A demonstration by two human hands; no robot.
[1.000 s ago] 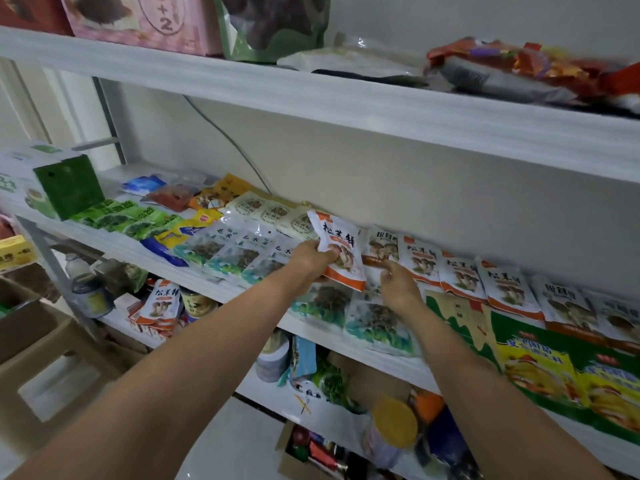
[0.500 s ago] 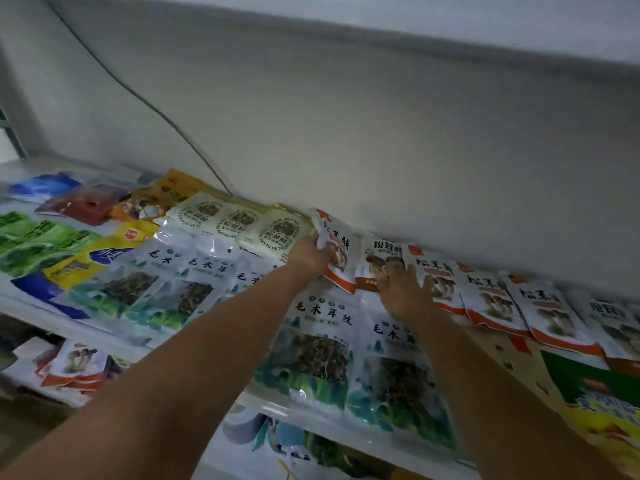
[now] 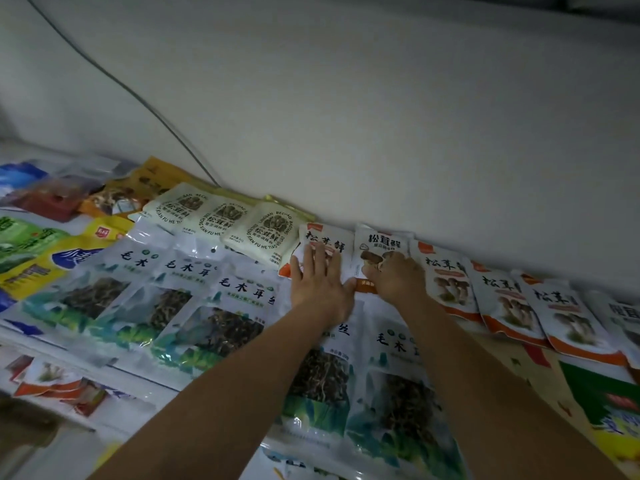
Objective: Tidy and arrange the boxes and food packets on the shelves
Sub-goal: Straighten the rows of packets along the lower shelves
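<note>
Pressing left hand (image 3: 320, 284) flat, fingers straight, on mushroom packet (image 3: 325, 237) at back against wall (image 3: 381, 133); right hand (image 3: 398, 282) grips neighbour packet (image 3: 381, 239), fingers curled. I'd pin first, slide second flush, matching overlap of row (image 3: 502, 299)

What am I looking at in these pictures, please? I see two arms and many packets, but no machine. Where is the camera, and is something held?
There is no machine: a person works with bare hands. All pictures come from one camera worn on the head, looking forward and down, so you see what the person sees. The shelf carries many flat food packets. The left hand lies flat on one mushroom packet. The right hand grips the neighbouring packet with curled fingers.
</note>
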